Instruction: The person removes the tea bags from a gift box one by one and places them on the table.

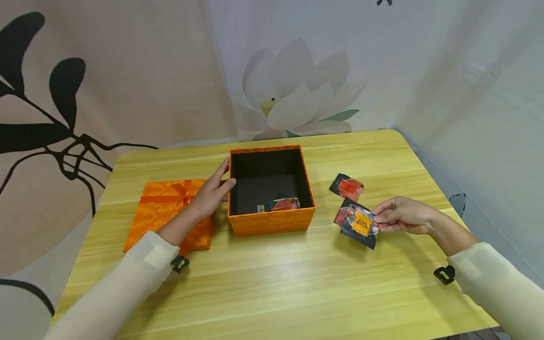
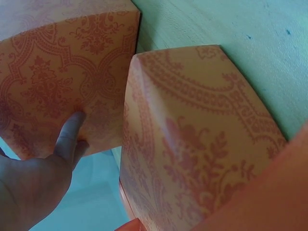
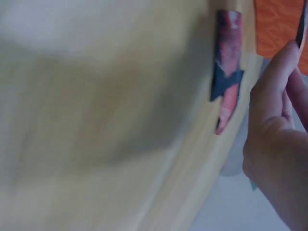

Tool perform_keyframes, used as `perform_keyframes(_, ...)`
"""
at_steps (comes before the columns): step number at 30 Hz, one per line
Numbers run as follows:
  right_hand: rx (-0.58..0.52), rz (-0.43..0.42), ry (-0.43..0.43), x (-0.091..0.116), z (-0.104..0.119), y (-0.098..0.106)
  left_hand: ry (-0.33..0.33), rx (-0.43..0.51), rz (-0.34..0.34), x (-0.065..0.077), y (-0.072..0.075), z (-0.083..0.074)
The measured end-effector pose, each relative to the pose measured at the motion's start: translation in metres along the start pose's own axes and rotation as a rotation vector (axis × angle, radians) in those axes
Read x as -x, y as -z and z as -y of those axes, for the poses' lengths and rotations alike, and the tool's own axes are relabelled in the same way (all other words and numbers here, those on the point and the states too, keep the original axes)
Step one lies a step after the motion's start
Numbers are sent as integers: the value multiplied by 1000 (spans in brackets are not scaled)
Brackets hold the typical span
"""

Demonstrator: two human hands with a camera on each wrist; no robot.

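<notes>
My right hand [image 1: 403, 216] pinches the edge of a black food packet [image 1: 361, 225] with a yellow label between thumb and fingers, raised over the table. In the right wrist view only the thin edge of this packet [image 3: 301, 29] shows by the fingertips. Partly hidden behind it lies another dark packet with a reddish picture [image 1: 341, 215]. My left hand [image 1: 210, 196] rests against the left wall of an orange patterned box [image 1: 272, 224], and its fingers press the outer side in the left wrist view. Inside the uncovered box are a few packets [image 1: 285, 204] near the front wall.
Another packet with a red label [image 1: 350, 189] lies right of the box. The orange lid [image 1: 159, 215], tied with ribbon and a bow, sits at the left under my left forearm. A curtain [image 1: 170, 71] hangs behind the wooden table [image 1: 263, 288].
</notes>
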State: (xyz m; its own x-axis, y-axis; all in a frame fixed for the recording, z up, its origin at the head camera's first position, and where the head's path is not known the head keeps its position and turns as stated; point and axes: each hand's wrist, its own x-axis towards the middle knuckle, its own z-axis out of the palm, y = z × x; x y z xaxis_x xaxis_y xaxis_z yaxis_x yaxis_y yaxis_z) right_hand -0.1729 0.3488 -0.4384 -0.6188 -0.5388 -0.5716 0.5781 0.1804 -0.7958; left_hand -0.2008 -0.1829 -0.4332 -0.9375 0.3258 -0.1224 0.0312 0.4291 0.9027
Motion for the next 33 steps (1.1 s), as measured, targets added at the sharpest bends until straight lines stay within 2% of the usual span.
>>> perform_keyframes(5,-9,2,-17,-1,-17,2,2,2,-1,0,0,0)
perform_keyframes(15,81,-15,-45,0,-32,0,2,-7,-7,0,-1,-1)
perform_keyframes(20,193,-45,-40,-2,-34,-4,2,-11,-11,0,-1,-2)
perform_keyframes(26,344,-142,-45,-5,-31,-16,2,-20,-9,0,-1,-1)
perform_keyframes(33,581,-263,0,-3,-26,-29,3,-17,-12,0,-1,-1)
